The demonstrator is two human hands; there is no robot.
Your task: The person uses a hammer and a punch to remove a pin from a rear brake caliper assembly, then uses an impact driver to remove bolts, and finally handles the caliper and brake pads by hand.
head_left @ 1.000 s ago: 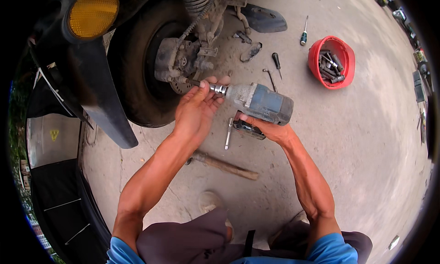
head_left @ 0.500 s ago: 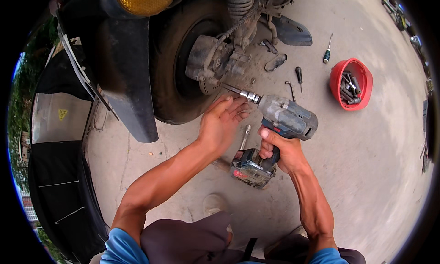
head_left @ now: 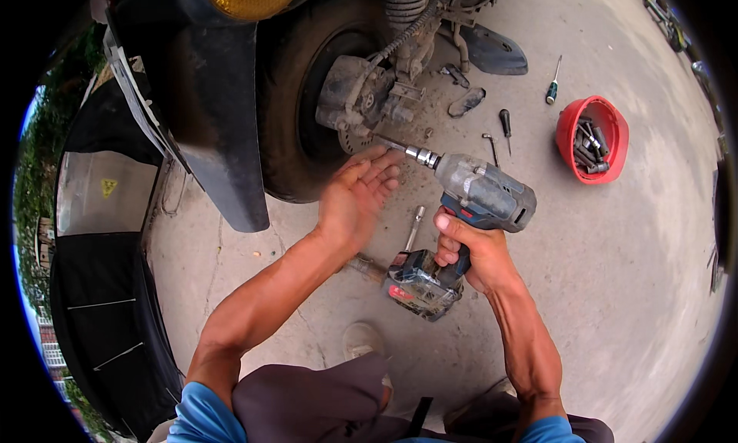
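My right hand (head_left: 473, 247) grips a cordless impact wrench (head_left: 484, 193) by its handle, with the battery hanging below. A socket adapter with a long bit (head_left: 420, 155) points from its nose toward the brake caliper (head_left: 342, 93) and disc beside the vehicle's wheel (head_left: 292, 174). My left hand (head_left: 357, 197) is open just below the bit's tip, fingers loosely apart and slightly blurred; whether the fingertips touch the bit I cannot tell.
A red helmet (head_left: 569, 132) holds several sockets. Screwdrivers (head_left: 552, 92), a small bar tool (head_left: 493, 151), a steel extension (head_left: 415, 228) and a wooden handle (head_left: 361, 266) lie on the concrete. A dark fender (head_left: 219, 120) and black side cover (head_left: 100, 289) stand at left.
My left hand has let go of the socket at the wrench's nose and opened. The wrench has turned more upright in my right hand, showing handle and battery. The view has shifted.
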